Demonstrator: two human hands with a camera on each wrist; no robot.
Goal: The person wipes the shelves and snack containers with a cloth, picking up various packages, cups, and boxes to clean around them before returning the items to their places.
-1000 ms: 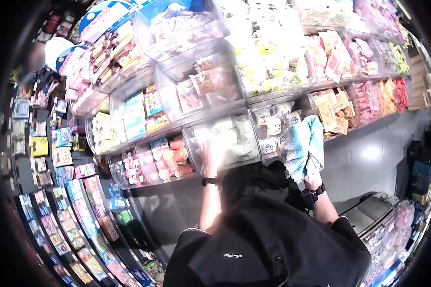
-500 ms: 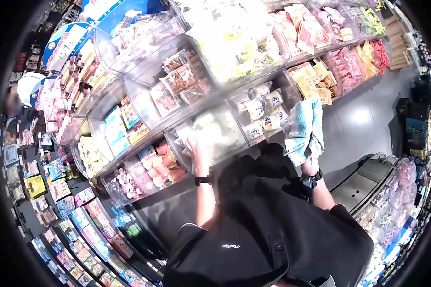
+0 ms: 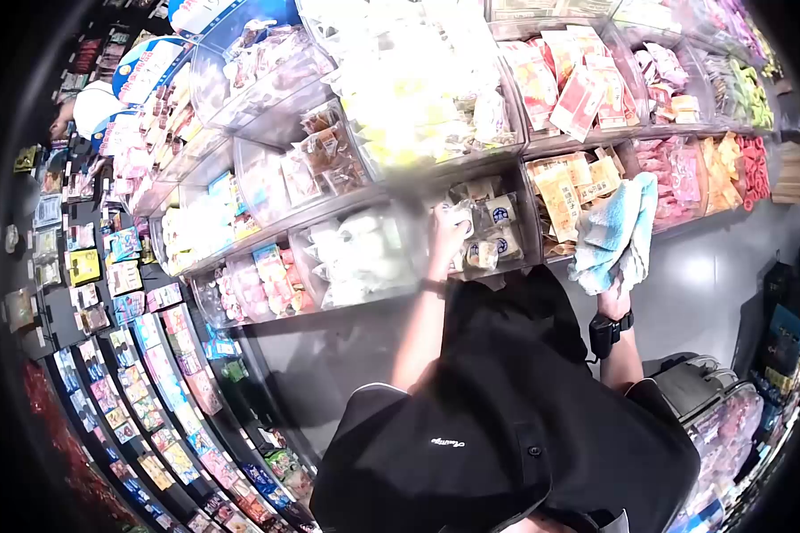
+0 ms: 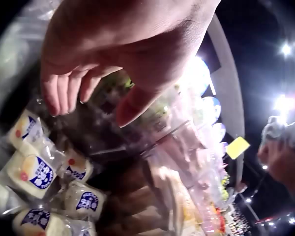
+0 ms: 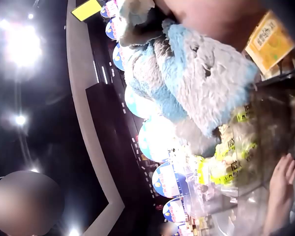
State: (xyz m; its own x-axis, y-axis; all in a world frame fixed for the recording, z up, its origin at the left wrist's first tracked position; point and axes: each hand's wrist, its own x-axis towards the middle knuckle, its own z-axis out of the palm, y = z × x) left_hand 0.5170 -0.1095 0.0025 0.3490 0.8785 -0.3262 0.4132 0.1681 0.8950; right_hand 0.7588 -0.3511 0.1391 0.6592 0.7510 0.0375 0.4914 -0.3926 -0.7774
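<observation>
Where packets [image 4: 35, 174] lie, left hand [image 4: 120, 46], perhaps touching

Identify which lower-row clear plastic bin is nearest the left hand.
The clear plastic bin of white packets with blue logos; it is the only one with the left hand at it.

Here's the tiered display rack [image 3: 320, 210], split into see-through bins [image 3: 271, 93], row above row! Down low, pale packets [image 3: 360, 250] bunch in one bin, blue-marked packets [image 3: 500, 214] sit right next door, then orange packets [image 3: 558, 202], with pink packets [image 3: 682, 169] further right. Up a tier, brown packets [image 3: 323, 151] lie left, a glare-washed heap [image 3: 404, 115] fills the middle, red-and-white packets [image 3: 587, 84] overlap beside it!
</observation>
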